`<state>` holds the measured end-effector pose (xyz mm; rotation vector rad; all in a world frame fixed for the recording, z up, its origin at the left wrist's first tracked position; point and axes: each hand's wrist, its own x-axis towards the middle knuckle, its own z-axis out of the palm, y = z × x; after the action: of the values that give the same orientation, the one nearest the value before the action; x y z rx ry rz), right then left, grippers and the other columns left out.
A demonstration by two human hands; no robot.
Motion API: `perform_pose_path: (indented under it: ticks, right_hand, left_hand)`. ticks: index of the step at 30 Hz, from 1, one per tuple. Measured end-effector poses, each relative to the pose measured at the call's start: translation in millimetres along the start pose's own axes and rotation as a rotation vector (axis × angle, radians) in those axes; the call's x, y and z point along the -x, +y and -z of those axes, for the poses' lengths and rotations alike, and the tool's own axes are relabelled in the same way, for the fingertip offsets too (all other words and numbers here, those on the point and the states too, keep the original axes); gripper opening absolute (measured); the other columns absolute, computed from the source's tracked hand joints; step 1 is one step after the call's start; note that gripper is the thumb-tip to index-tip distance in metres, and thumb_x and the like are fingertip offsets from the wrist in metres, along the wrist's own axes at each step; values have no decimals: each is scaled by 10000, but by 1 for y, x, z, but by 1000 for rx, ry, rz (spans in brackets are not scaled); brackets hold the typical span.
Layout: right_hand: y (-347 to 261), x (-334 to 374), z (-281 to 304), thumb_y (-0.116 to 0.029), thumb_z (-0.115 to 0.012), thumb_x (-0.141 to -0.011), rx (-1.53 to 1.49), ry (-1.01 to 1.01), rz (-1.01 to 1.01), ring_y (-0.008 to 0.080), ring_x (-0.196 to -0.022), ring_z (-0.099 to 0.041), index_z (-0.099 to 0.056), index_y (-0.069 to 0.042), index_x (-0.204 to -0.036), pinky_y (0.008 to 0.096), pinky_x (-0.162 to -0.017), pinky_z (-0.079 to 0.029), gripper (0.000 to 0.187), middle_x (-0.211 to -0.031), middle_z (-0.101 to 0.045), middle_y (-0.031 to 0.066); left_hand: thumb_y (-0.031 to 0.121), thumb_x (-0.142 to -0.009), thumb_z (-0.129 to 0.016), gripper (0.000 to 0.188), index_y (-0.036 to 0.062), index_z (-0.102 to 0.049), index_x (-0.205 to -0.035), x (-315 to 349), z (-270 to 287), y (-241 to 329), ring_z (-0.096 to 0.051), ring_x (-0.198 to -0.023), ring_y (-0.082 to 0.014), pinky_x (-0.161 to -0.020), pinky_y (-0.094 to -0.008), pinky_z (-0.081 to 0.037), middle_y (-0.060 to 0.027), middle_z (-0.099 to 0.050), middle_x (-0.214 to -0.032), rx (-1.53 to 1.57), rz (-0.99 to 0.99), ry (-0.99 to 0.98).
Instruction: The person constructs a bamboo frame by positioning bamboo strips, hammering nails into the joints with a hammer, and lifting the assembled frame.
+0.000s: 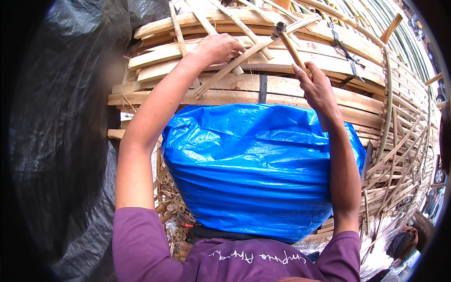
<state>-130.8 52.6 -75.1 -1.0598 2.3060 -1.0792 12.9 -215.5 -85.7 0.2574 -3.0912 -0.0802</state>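
Note:
My right hand [318, 85] is wrapped round the wooden handle of a hammer [295, 52]. The hammer's dark metal head [278, 29] lies over a diagonal wooden strip [256, 48], near its upper part. At the strip's left side is my left hand [217, 49], its fingers bent and pressed together by the edge. Whatever those fingers pinch is hidden. Beneath the strip run several pale wooden planks [183, 60], stacked side by side. Other thin strips [202, 21] slant across the planks beyond my left hand.
A blue tarpaulin [249, 160] bulges between my forearms. Black plastic sheeting [66, 127] hangs at the left. Dark straps [263, 88] cross the planks. Bamboo poles [364, 30] and a lattice of thin strips [399, 141] lie to the right; dry scraps [176, 216] are below.

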Motion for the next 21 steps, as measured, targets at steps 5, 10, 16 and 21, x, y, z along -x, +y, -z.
perform_pose_path:
  ticks: [5, 10, 16, 21]
  right_hand:
    - [-2, 0, 4, -479, -559, -965, 6, 17, 32, 396, -794, -665, -583, 21, -1081, 488, -698, -471, 513, -803, -651, 280]
    - [-4, 2, 11, -453, -573, -961, -13, -10, 39, 451, -830, -659, -572, 24, -1032, 512, -714, -479, 483, -830, -644, 313]
    - [-1, 2, 4, -430, -566, -972, 14, -24, 55, 433, -738, -654, -577, 14, -1079, 499, -649, -480, 457, -766, -638, 288]
    - [5, 1, 9, -429, -538, -966, 1, -33, 40, 505, -801, -631, -552, 44, -979, 563, -724, -475, 473, -782, -634, 330]
  left_hand:
    - [234, -881, -670, 217, 247, -730, -1089, -6, -5, -10, -674, -913, -264, -779, -403, -542, -20, -702, -1009, 77, -33, 39]
    - [180, -854, -697, 172, 129, -750, -1009, -13, -11, -17, -675, -849, -285, -722, -405, -531, -51, -696, -945, 188, -165, 91]
    - [123, -817, -714, 188, 147, -752, -999, -1, -8, -11, -681, -825, -274, -724, -392, -540, -43, -702, -927, 140, -83, 116]
    - [112, -824, -709, 298, 224, -739, -1099, -4, -8, -10, -676, -845, -269, -753, -394, -542, -37, -694, -964, 203, -114, 88]
